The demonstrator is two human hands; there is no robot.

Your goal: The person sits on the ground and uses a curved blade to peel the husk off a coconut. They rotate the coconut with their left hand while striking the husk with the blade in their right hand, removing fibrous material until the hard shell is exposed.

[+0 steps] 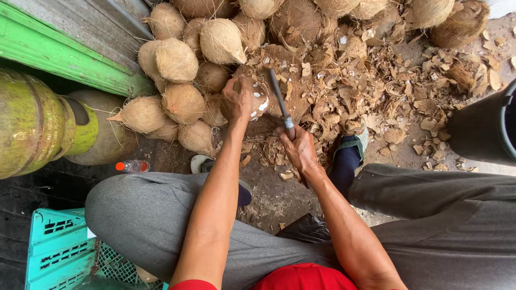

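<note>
The left hand (236,99) grips 1 husked coconut (257,99); the right hand (299,149), at 4 o'clock, is closed around a knife (279,102).

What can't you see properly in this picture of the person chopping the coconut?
All in the head view:
- The coconut: the left hand covers most of it.
- The knife handle: hidden inside the right hand.
- The black bucket: cut off by the right edge, inside unseen.
- The small bottle: too small to tell its contents.
- The teal crate: cut off by the bottom edge.
</note>
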